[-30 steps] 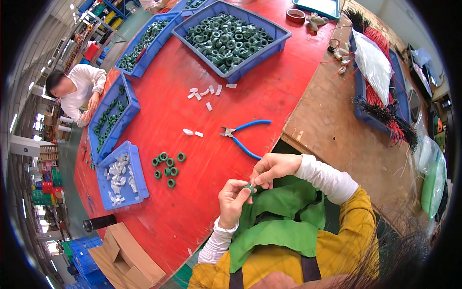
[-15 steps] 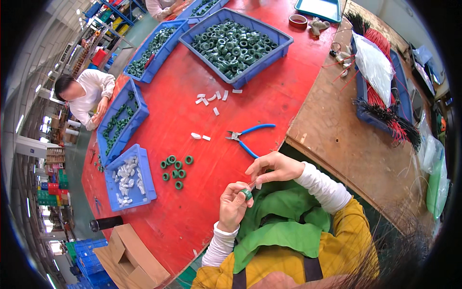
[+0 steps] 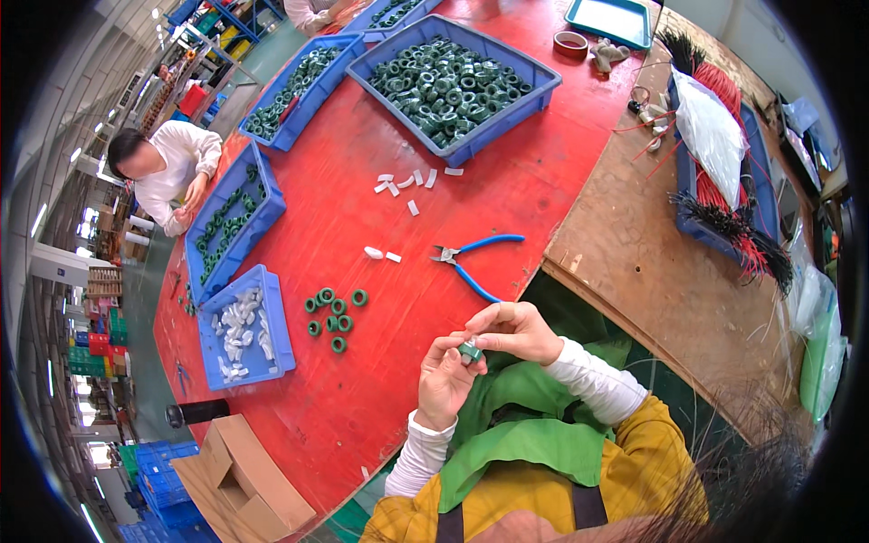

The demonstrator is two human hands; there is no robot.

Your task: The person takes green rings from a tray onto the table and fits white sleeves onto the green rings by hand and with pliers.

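Close to my body, over the table's near edge, my left hand (image 3: 442, 387) is closed on a small green ring (image 3: 470, 354). My right hand (image 3: 523, 333) meets it from the other side, thumb and fingertips pinched at the ring's top. Something pale shows between the fingertips there, too small to name. Beyond the hands lie blue-handled cutting pliers (image 3: 466, 258) with their handles spread. Several loose green rings (image 3: 339, 323) form a small group to the left. A white, rounded piece (image 3: 373, 252) and short white strips (image 3: 414, 207) are scattered farther off on the red tabletop (image 3: 362, 416).
Blue trays of green rings (image 3: 454, 86) stand along the far and left sides. Another blue tray (image 3: 282, 348) holds white pieces. An open cardboard box (image 3: 262, 484) is at lower left. Wire bundles (image 3: 715, 81) lie on the wooden table (image 3: 625, 235). A co-worker (image 3: 167, 172) sits at left.
My right hand has come down and left, so its fingertips now touch the ring in my left hand. The left hand has shifted slightly up. The view has shifted a little.
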